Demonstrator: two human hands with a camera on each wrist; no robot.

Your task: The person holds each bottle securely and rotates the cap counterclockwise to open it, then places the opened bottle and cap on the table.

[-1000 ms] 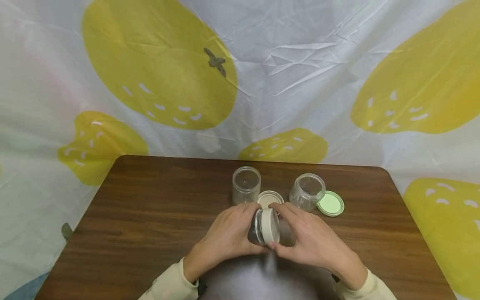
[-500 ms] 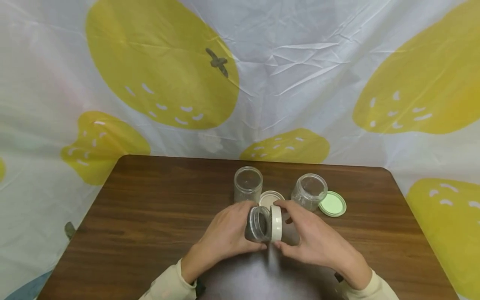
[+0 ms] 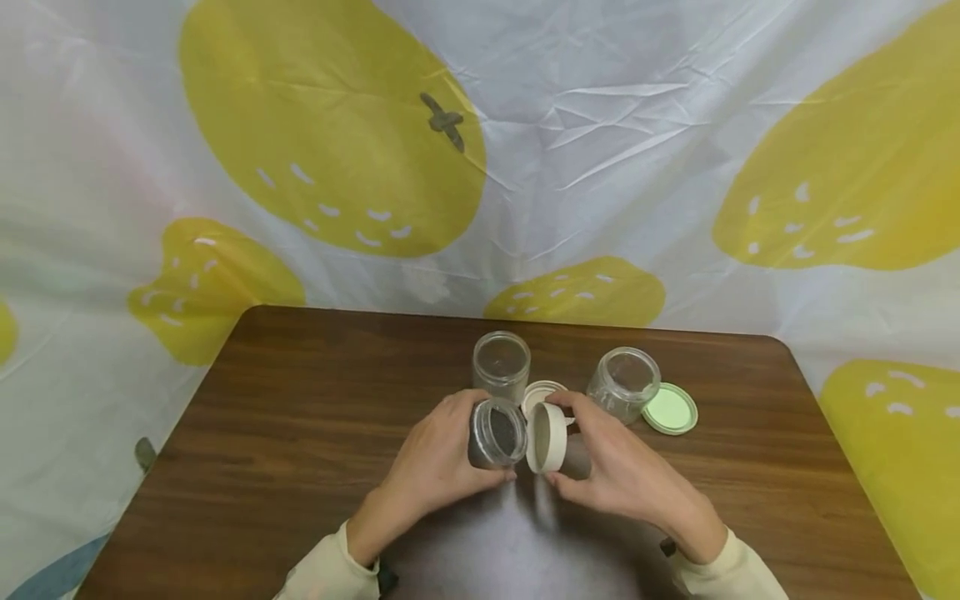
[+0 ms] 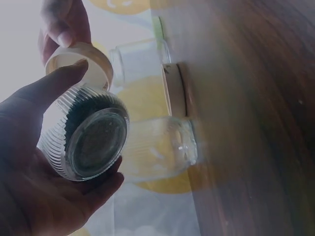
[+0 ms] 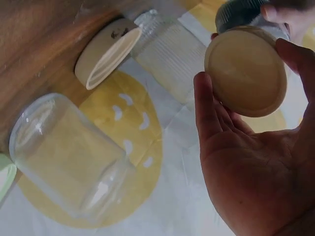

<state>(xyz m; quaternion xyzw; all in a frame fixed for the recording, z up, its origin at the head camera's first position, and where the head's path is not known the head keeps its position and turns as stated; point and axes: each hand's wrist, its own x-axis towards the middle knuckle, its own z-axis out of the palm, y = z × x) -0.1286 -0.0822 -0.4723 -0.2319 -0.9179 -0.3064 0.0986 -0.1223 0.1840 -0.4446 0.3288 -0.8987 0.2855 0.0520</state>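
Note:
Above the table my left hand (image 3: 427, 458) grips a small clear ribbed jar (image 3: 493, 435), tilted so its uncovered mouth faces right. Something dark shows through its wall in the left wrist view, near the base (image 4: 96, 137). My right hand (image 3: 630, 467) pinches a round cream lid (image 3: 553, 439) by its edge, thumb on one side and fingers on the other. The lid is held on edge just right of the jar's mouth, its hollow side turned toward the jar. From the right wrist camera, the flat outer face of this lid (image 5: 246, 71) is seen.
Behind the hands stand an uncovered tall clear jar (image 3: 501, 362) and, to its right, a wider clear jar (image 3: 624, 385). Another cream lid (image 3: 542, 390) lies between them. A light green lid (image 3: 670, 408) lies right of the wider jar. A fruit-print cloth (image 3: 600, 167) hangs behind the table.
The cream lid has come off the small jar and a gap has opened between them. The jar has shifted left, its mouth tipping further into view, and the lid has turned its hollow side into view.

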